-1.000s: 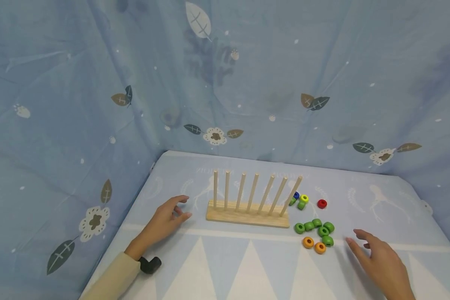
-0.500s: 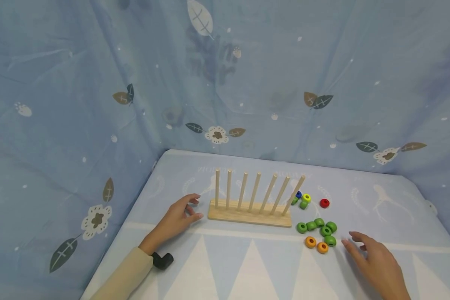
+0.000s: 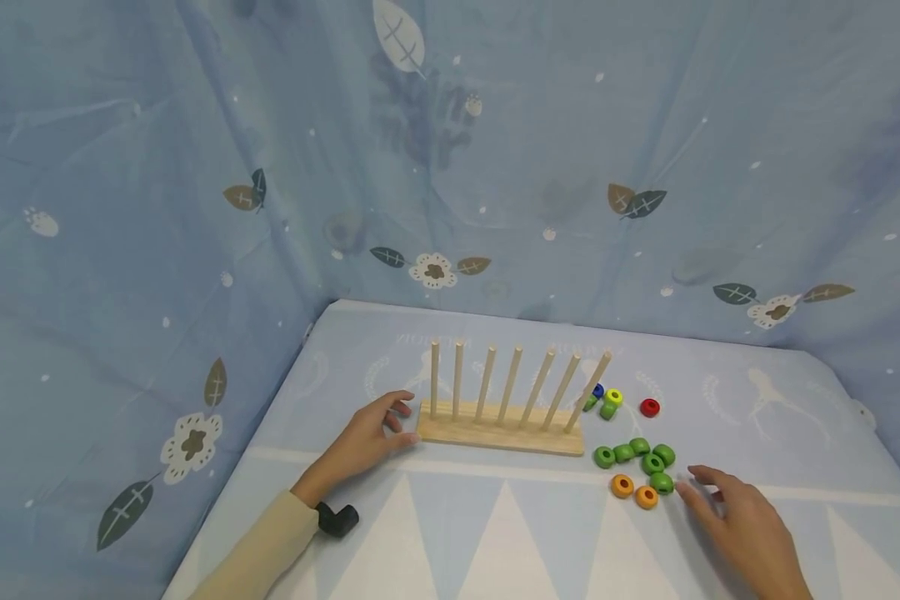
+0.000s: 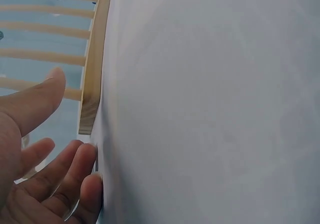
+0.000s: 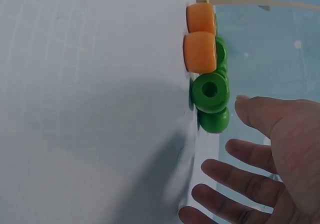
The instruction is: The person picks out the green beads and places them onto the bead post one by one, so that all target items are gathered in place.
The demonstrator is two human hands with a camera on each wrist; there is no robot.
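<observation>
A wooden peg rack [image 3: 495, 433] with several upright pegs stands mid-table. At its left end is my left hand [image 3: 363, 442], thumb and fingers spread on either side of the corner and holding nothing. In the left wrist view the base of the rack [image 4: 92, 89] lies just past the thumb. To the right of the rack lies a loose group of green beads [image 3: 652, 464] with two orange beads [image 3: 647, 497] in front. My right hand [image 3: 746, 525] hovers beside them, fingers apart, nothing held; in the right wrist view its thumb is close to a green bead [image 5: 210, 91].
Behind the rack's right end sit a yellow bead [image 3: 614, 397], a blue bead [image 3: 597, 390] and a couple of green ones. A red bead [image 3: 649, 407] lies alone farther right. Blue patterned cloth [image 3: 495, 167] walls the table at the back and sides.
My left hand has moved right, up to the rack's left end. My right hand has shifted slightly left toward the green beads. Rack and beads stay in place.
</observation>
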